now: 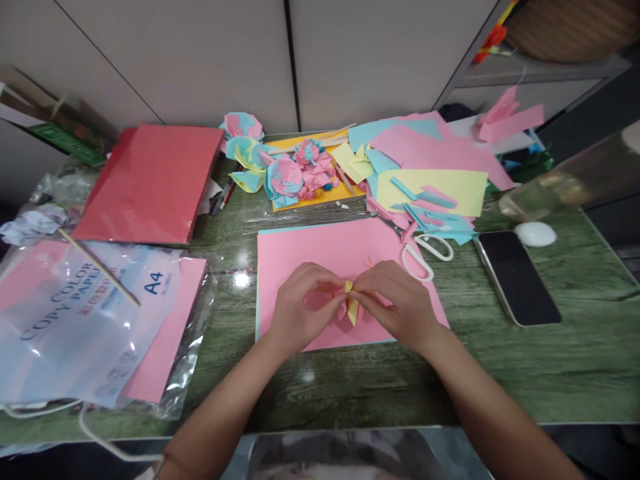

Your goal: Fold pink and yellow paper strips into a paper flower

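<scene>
Between the fingertips of both my hands is a small folded piece of yellow paper (353, 311), with some pink paper showing beside it. My left hand (307, 303) pinches it from the left, thumb and forefinger together. From the right, my right hand (395, 300) pinches its upper end. Both hands are just above a stack of pink paper sheets (295, 257) with a blue edge showing underneath. White-handled scissors (425, 257) lie at the stack's right side, their blades partly over the pink sheet.
Folded paper flowers (285, 177) and loose coloured sheets (425, 150) lie at the back. A phone (520, 277) and a white mouse (536, 233) are on the right. On the left are a red pack (150, 180), a bag of copy paper (100, 327) and a wooden stick (100, 267).
</scene>
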